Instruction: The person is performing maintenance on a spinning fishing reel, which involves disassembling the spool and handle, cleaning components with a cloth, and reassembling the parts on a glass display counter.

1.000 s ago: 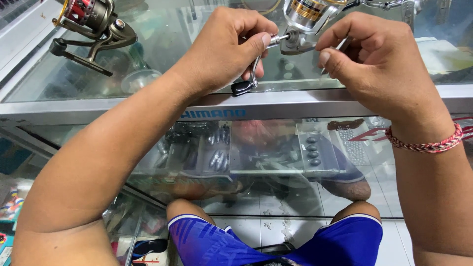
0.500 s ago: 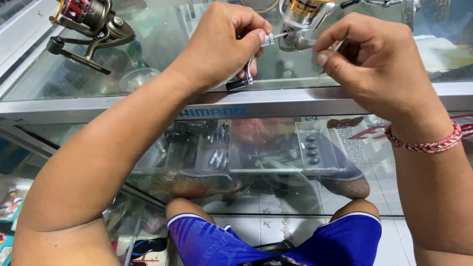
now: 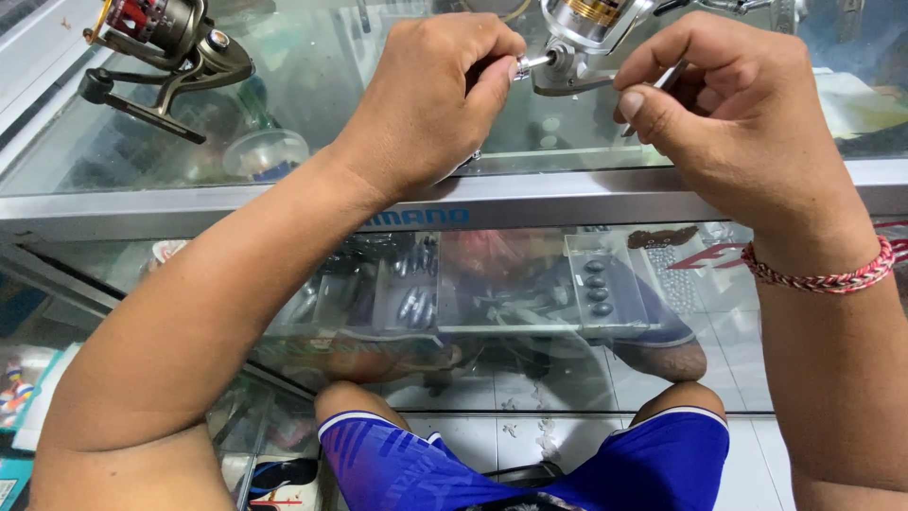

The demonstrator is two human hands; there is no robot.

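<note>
Over the glass tabletop [image 3: 284, 180], left hand [image 3: 430, 95] and right hand [image 3: 738, 114] pinch the fishing reel [image 3: 582, 43], fingers clamped; a slip could drop small parts.

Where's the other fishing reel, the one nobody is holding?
The dark spinning reel lies at upper left on the glass counter, left of the left hand.

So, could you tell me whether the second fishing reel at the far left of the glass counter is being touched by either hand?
No, that reel lies alone, clear of both hands.
</note>
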